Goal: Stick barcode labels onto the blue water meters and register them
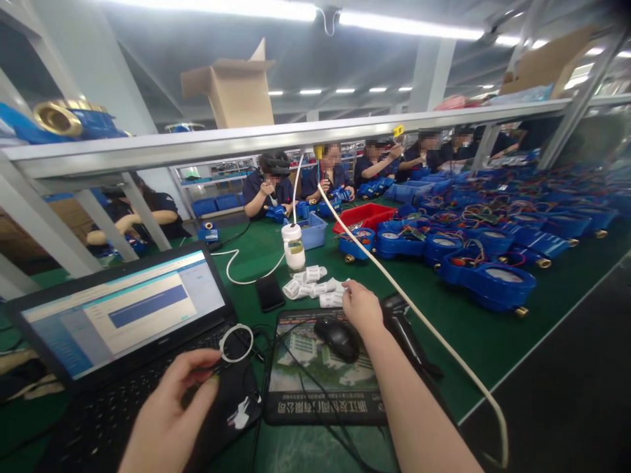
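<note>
My left hand (172,407) is over the laptop's palm rest, its fingers curled at the edge of a thin white ring (236,343). The ring is held up at the fingertips. My right hand (362,305) reaches past the black mouse (338,338) to a small pile of white slotted plastic pieces (308,286). Its bent fingers close on the right end of the nearest white piece (331,299); the fingertips are partly hidden. The open laptop (123,315) with a lit screen stands at the left. Under the mouse lies a printed mouse pad (325,404).
A black handheld scanner (409,335) lies right of my right forearm, and a pale cable (419,295) crosses above it. Behind are a phone (269,292), a white bottle (294,248) and a red bin (365,217). Blue meters (486,276) crowd the right. Several co-workers sit beyond.
</note>
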`<state>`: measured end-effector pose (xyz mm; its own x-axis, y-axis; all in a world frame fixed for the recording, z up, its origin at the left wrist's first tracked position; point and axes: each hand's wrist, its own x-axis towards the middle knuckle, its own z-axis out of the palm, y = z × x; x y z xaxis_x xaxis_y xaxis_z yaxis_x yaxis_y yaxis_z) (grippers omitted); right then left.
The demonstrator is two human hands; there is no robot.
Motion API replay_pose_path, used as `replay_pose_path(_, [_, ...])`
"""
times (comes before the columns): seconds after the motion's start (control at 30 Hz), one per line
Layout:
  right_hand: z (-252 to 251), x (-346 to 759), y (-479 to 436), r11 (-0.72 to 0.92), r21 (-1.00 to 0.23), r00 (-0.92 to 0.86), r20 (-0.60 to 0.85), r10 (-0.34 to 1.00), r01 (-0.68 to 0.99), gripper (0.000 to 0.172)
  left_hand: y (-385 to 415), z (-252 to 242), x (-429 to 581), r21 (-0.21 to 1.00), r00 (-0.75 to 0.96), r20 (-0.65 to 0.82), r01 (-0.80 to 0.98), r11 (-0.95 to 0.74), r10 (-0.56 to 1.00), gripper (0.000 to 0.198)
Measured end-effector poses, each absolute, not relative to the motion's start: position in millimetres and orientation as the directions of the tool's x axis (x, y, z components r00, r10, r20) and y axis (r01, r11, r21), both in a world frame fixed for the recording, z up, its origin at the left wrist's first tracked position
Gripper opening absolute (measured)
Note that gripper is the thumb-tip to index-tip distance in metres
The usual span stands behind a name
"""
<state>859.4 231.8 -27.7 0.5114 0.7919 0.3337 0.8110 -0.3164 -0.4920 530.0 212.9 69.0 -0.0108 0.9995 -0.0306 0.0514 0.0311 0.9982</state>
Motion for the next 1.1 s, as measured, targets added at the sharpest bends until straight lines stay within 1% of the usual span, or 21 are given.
replay_pose_path(0.03, [-28.0, 858.0, 232.5, -0.295, -0.498, 0.499, 0.346, 0.795, 0.815, 0.024, 220.4, 71.2, 547.5, 0.963, 0.071, 0.041, 0.264, -0.059, 0.997, 0.035])
replay_pose_path(0.07, [-28.4, 857.1, 233.0, -0.279, -0.504, 0.490, 0.356, 0.796, 0.818, 0.024, 228.5, 71.6, 565.5, 0.913, 0.178, 0.090, 0.377, -0.153, 0.980, 0.030])
replay_pose_path(0.1, [-28.8, 856.7, 233.4, -0.268, -0.510, 0.486, 0.363, 0.795, 0.818, 0.024, 237.4, 70.0, 583.0, 0.865, 0.261, 0.122, 0.445, -0.232, 0.958, 0.025])
replay_pose_path(0.17, [-29.7, 857.8, 233.6, -0.264, -0.520, 0.494, 0.372, 0.786, 0.812, 0.024, 257.3, 61.1, 615.3, 0.798, 0.396, 0.123, 0.506, -0.327, 0.910, 0.022])
replay_pose_path(0.27, [-30.9, 862.9, 232.9, -0.305, -0.537, 0.548, 0.376, 0.747, 0.786, 0.028, 288.7, 38.8, 655.9, 0.759, 0.494, 0.060, 0.541, -0.361, 0.868, 0.022])
replay_pose_path(0.4, [-33.3, 869.7, 232.3, -0.390, -0.563, 0.638, 0.351, 0.685, 0.729, 0.033, 318.1, 11.6, 700.3, 0.681, 0.543, -0.023, 0.624, -0.385, 0.840, 0.017])
replay_pose_path(0.47, [-34.7, 871.1, 232.9, -0.407, -0.573, 0.656, 0.336, 0.676, 0.712, 0.032, 324.5, 3.8, 718.9, 0.628, 0.550, -0.047, 0.666, -0.404, 0.834, 0.012])
replay_pose_path(0.53, [-35.8, 871.3, 233.9, -0.405, -0.580, 0.657, 0.325, 0.680, 0.706, 0.032, 327.4, -0.1, 735.1, 0.569, 0.550, -0.047, 0.700, -0.431, 0.834, 0.010])
replay_pose_path(0.63, [-36.2, 871.1, 235.0, -0.397, -0.591, 0.655, 0.317, 0.686, 0.702, 0.033, 328.9, -1.7, 756.7, 0.476, 0.566, -0.022, 0.731, -0.489, 0.824, 0.015])
replay_pose_path(0.73, [-36.2, 870.9, 234.8, -0.400, -0.600, 0.666, 0.321, 0.673, 0.693, 0.033, 328.9, -2.7, 776.5, 0.382, 0.601, -0.008, 0.740, -0.553, 0.799, 0.025])
replay_pose_path(0.87, [-36.9, 870.2, 233.9, -0.396, -0.611, 0.681, 0.343, 0.647, 0.685, 0.033, 326.1, -5.6, 794.0, 0.276, 0.650, -0.038, 0.737, -0.617, 0.759, 0.036])
replay_pose_path(0.97, [-37.7, 869.0, 234.4, -0.382, -0.634, 0.690, 0.351, 0.632, 0.672, 0.033, 325.2, -5.9, 795.1, 0.242, 0.657, -0.030, 0.736, -0.632, 0.753, 0.031])
replay_pose_path(1.1, [-38.7, 866.6, 237.2, -0.350, -0.689, 0.722, 0.365, 0.588, 0.634, 0.034, 332.5, -4.4, 782.9, 0.272, 0.626, 0.034, 0.745, -0.610, 0.779, 0.025])
